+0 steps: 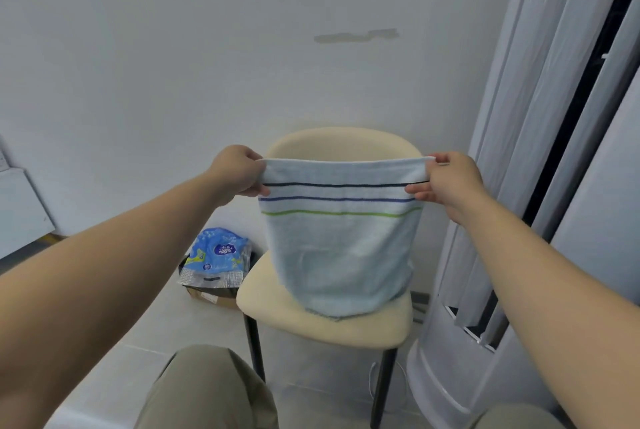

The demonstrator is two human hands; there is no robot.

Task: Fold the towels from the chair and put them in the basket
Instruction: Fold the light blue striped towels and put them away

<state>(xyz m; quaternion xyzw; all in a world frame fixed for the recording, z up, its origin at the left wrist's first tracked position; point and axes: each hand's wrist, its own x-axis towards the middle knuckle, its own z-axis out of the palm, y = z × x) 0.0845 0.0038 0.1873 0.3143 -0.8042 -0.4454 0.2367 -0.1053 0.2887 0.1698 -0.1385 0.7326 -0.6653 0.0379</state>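
1. I stood in a plain room corner: a pale painted wall with a grey scuffed patch high up, and a floor of light, smooth tiles.
2. A chair faced us against the far wall. It had a rounded, cream, padded seat and back on thin black legs.
3. To its right rose a tall white floor-standing air conditioner, glossy, with a round base and long vertical vents.
4. On the floor left of the chair sat a cardboard box with a crinkled blue plastic package on top.
5. The towel hung over the chair in front of the backrest, its lower edge down at the seat cushion. It was soft, light blue terry with three thin bands near the top: navy, blue and green.
6. Both bare arms reached forward, held well apart. The left hand pinched the towel's top left corner and the right hand pinched the top right corner, pulling the upper edge taut and level.
7. Near the bottom, knees in khaki trousers showed.
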